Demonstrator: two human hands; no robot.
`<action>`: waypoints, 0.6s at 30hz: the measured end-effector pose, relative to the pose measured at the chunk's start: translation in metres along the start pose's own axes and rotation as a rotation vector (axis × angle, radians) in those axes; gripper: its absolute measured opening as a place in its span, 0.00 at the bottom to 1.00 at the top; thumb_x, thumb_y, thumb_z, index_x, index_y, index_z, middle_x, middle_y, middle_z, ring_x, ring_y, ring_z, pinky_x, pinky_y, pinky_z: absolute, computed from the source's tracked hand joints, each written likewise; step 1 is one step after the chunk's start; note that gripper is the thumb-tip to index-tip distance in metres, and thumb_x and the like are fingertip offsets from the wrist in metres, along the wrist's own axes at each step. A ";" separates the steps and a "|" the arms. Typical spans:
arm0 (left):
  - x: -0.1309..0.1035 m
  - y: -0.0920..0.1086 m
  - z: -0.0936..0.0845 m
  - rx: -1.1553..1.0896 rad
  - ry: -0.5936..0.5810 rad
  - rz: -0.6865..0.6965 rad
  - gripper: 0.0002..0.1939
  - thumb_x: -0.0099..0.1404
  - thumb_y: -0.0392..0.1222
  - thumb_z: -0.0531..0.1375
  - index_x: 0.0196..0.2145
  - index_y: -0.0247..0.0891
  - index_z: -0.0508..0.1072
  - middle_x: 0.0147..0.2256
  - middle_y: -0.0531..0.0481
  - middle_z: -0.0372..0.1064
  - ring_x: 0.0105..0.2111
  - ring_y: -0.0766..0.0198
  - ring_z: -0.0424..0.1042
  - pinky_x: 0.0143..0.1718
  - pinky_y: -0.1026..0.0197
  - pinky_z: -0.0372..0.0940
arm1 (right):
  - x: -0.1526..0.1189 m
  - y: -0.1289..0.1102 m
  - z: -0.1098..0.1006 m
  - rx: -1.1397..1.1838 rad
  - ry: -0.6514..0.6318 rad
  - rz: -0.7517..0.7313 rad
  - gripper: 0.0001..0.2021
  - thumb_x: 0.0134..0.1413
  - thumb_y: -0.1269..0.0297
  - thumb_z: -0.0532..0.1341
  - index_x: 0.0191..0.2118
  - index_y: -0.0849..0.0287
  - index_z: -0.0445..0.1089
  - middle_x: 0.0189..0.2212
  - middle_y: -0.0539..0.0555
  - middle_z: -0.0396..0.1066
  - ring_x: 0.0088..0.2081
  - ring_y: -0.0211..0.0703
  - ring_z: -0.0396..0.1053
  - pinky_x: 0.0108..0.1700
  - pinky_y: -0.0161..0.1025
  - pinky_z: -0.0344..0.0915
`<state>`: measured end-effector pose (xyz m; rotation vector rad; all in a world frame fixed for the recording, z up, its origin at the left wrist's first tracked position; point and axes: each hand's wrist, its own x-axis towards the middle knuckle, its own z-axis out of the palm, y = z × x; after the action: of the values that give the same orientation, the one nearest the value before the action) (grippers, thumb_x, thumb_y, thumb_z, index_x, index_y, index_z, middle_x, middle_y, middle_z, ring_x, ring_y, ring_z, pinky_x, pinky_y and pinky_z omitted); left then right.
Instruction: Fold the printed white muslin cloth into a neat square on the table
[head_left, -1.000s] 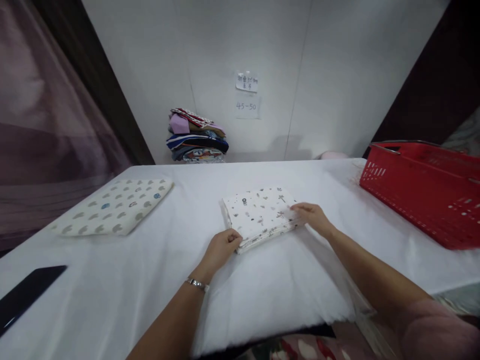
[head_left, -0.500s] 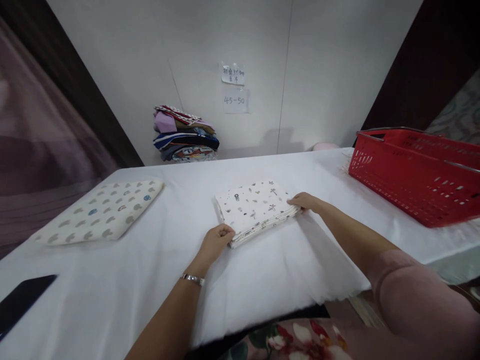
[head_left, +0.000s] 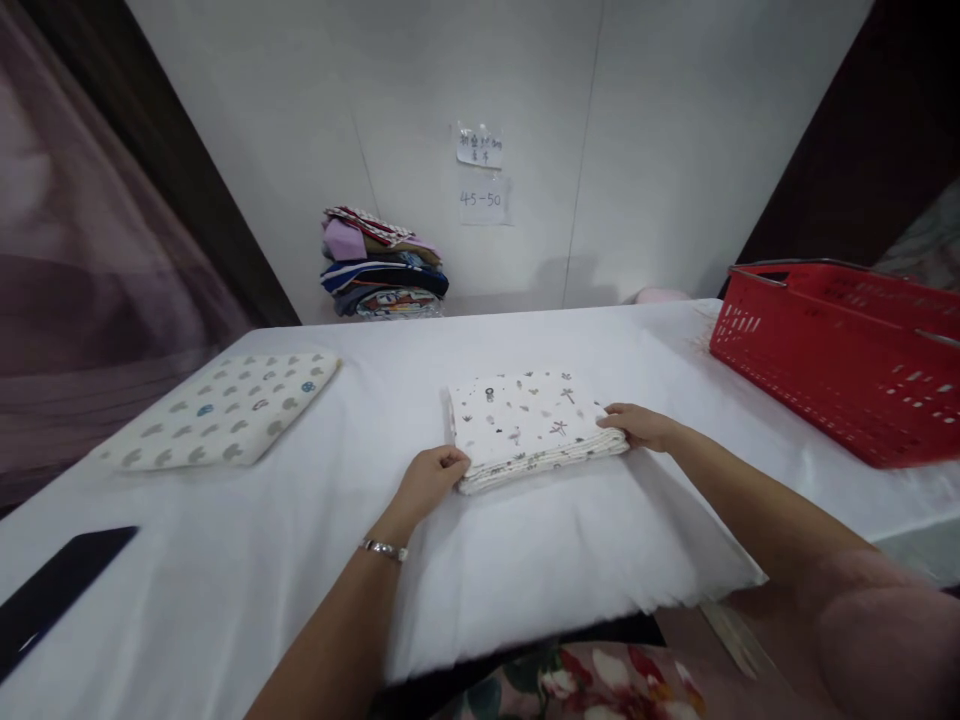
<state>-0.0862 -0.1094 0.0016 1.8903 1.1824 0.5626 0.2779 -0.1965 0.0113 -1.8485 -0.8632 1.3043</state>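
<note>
A white cloth (head_left: 525, 415) printed with small trees and animals lies in front of me, folded into a thick layered rectangle. My left hand (head_left: 431, 482) pinches its near left corner, thumb on top. At the near right corner, my right hand (head_left: 637, 426) grips the layers, with the thumb above and the other fingers mostly hidden beneath. The folded edges face me between both hands. To the left, a second cream cloth (head_left: 232, 412) with grey and blue mushroom-like prints lies flat, touched by neither hand.
A red plastic basket (head_left: 840, 370) with metal handles stands on the white-covered table (head_left: 300, 560) at right. Against the back wall is a stack of folded fabrics (head_left: 384, 265). A dark flat object (head_left: 64, 590) lies at the left front. Paper signs (head_left: 481, 200) hang on the wall.
The folded cloth has turned slightly, its near edge now more level, and my right hand has shifted right and a little nearer with its corner. The whole view has also shifted slightly.
</note>
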 end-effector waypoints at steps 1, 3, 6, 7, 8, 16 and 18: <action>-0.002 0.003 0.000 0.062 0.019 0.032 0.12 0.56 0.48 0.55 0.25 0.38 0.73 0.23 0.53 0.66 0.26 0.65 0.65 0.28 0.63 0.59 | -0.002 0.004 0.000 0.025 0.004 -0.008 0.28 0.41 0.60 0.66 0.50 0.59 0.61 0.31 0.54 0.70 0.28 0.38 0.67 0.25 0.33 0.63; -0.008 0.009 -0.001 0.210 0.080 0.134 0.16 0.59 0.51 0.54 0.24 0.38 0.72 0.27 0.52 0.66 0.29 0.63 0.66 0.31 0.62 0.60 | -0.007 0.010 0.000 0.019 0.016 -0.035 0.34 0.44 0.59 0.65 0.58 0.54 0.55 0.30 0.52 0.70 0.25 0.37 0.66 0.23 0.33 0.62; -0.017 0.018 0.003 0.397 0.173 0.378 0.14 0.60 0.51 0.55 0.29 0.39 0.73 0.38 0.47 0.67 0.42 0.58 0.65 0.41 0.56 0.61 | -0.014 0.014 -0.001 -0.007 0.013 -0.073 0.38 0.45 0.55 0.64 0.62 0.48 0.48 0.28 0.50 0.69 0.24 0.37 0.64 0.24 0.34 0.63; -0.020 0.020 0.005 0.444 0.186 0.467 0.12 0.59 0.50 0.57 0.33 0.39 0.74 0.42 0.46 0.66 0.46 0.55 0.63 0.46 0.53 0.59 | -0.016 0.014 -0.001 -0.002 0.012 -0.089 0.40 0.45 0.54 0.64 0.63 0.48 0.46 0.29 0.50 0.69 0.24 0.37 0.65 0.25 0.35 0.65; -0.022 0.022 0.009 0.488 0.184 0.549 0.12 0.58 0.49 0.58 0.37 0.40 0.73 0.46 0.45 0.65 0.50 0.54 0.60 0.50 0.51 0.56 | -0.019 0.014 -0.001 0.007 0.006 -0.105 0.41 0.45 0.53 0.64 0.63 0.47 0.45 0.29 0.50 0.70 0.25 0.38 0.65 0.26 0.36 0.66; -0.026 0.030 0.033 0.684 0.038 0.672 0.24 0.56 0.36 0.59 0.52 0.41 0.62 0.48 0.46 0.63 0.50 0.56 0.60 0.56 0.48 0.49 | -0.032 0.007 -0.001 0.067 -0.074 -0.150 0.36 0.47 0.54 0.63 0.62 0.46 0.50 0.24 0.48 0.67 0.22 0.36 0.63 0.24 0.35 0.66; -0.026 0.034 0.036 0.731 0.057 0.666 0.27 0.56 0.33 0.57 0.54 0.41 0.60 0.50 0.45 0.63 0.51 0.56 0.59 0.56 0.47 0.48 | -0.034 0.003 0.000 0.112 -0.062 -0.167 0.35 0.48 0.56 0.63 0.62 0.45 0.51 0.24 0.48 0.67 0.22 0.36 0.63 0.23 0.33 0.66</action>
<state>-0.0548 -0.1541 0.0102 2.9524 0.8193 0.5706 0.2692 -0.2264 0.0255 -1.6210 -0.9365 1.2845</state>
